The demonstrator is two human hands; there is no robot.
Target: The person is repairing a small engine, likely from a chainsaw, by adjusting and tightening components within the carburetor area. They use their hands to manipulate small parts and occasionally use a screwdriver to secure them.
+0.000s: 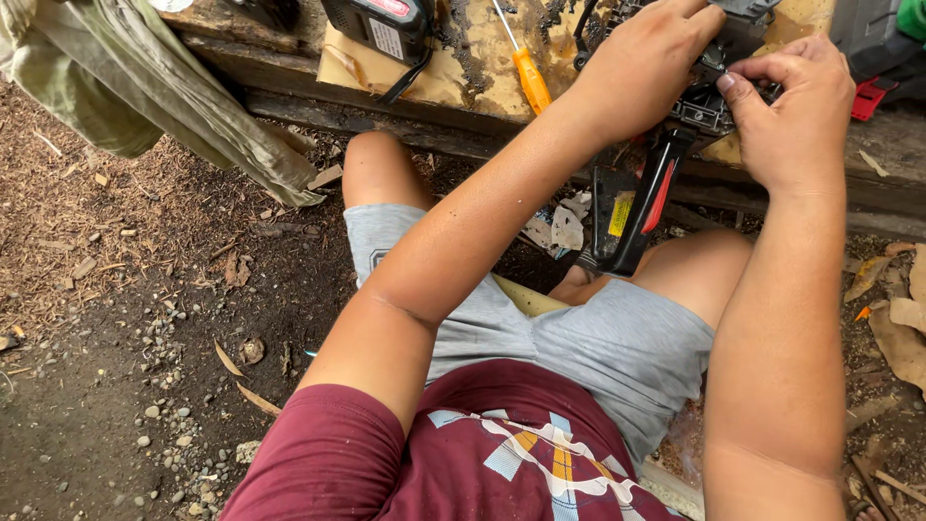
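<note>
Nearest the camera, the person sits low, in a maroon shirt (pixel 482 453) and grey shorts (pixel 598 338), knees spread over bare ground (pixel 125 367) strewn with gravel, wood chips and dry leaves.

Between the knees, a black handle section with a red lever (pixel 648 198) and a yellow label hangs down from the front edge of the wooden bench (pixel 405 106). It belongs to the black power tool body (pixel 709 101) resting on that edge, right of centre.

Left hand (pixel 641 63): laid over the top of the tool body, fingers curled around it, steadying it. Right hand (pixel 796 111): thumb and forefinger pressed together at the right side of the body, pinching what seems to be a small part or fastener; the part itself is too small to identify.

Judged status: the tool body appears opened, with internal parts exposed, so disassembly or servicing looks under way and reassembly is outstanding.

Farther on the bench: an orange-handled screwdriver (pixel 526 72) lies unused left of the hands; beyond it, a black battery-like unit (pixel 381 27). At far left, olive cloth (pixel 145 87) hangs; at far right, a red and green casing (pixel 883 43).
</note>
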